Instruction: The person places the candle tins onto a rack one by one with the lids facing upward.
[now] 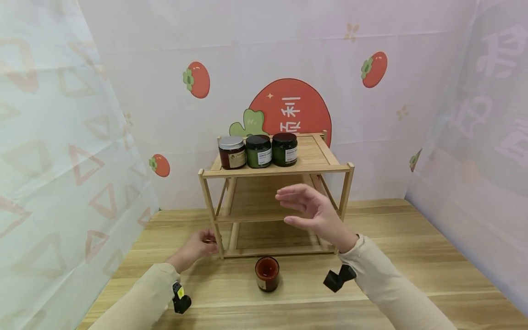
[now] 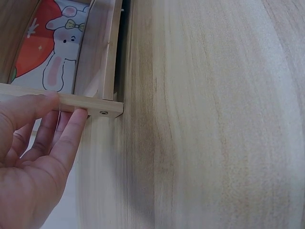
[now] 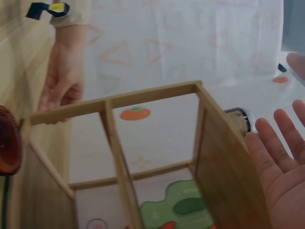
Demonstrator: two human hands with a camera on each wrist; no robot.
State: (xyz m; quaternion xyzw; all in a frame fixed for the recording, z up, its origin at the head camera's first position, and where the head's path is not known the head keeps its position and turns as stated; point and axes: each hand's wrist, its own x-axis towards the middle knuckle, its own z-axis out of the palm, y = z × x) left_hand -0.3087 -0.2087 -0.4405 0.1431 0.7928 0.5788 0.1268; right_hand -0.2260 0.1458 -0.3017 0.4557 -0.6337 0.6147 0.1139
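A wooden rack (image 1: 276, 172) with three levels stands on the table. My left hand (image 1: 198, 249) pinches its left front leg near the bottom, thumb and fingers on the wood (image 2: 107, 108) in the left wrist view. My right hand (image 1: 315, 213) hovers before the rack's right half, fingers spread and holding nothing. On the top level sit a brown jar (image 1: 232, 156) with a silver lid and two green candle jars, one in the middle (image 1: 258, 153) and one at right (image 1: 284, 151), both black-lidded. An uncovered amber glass jar (image 1: 267, 277) stands before the rack.
The wood-grain tabletop (image 1: 396, 256) extends around the rack. Behind it hangs a white cloth (image 1: 144, 91) printed with red fruit, and similar cloth walls flank both sides. A small dark device is strapped to each sleeve.
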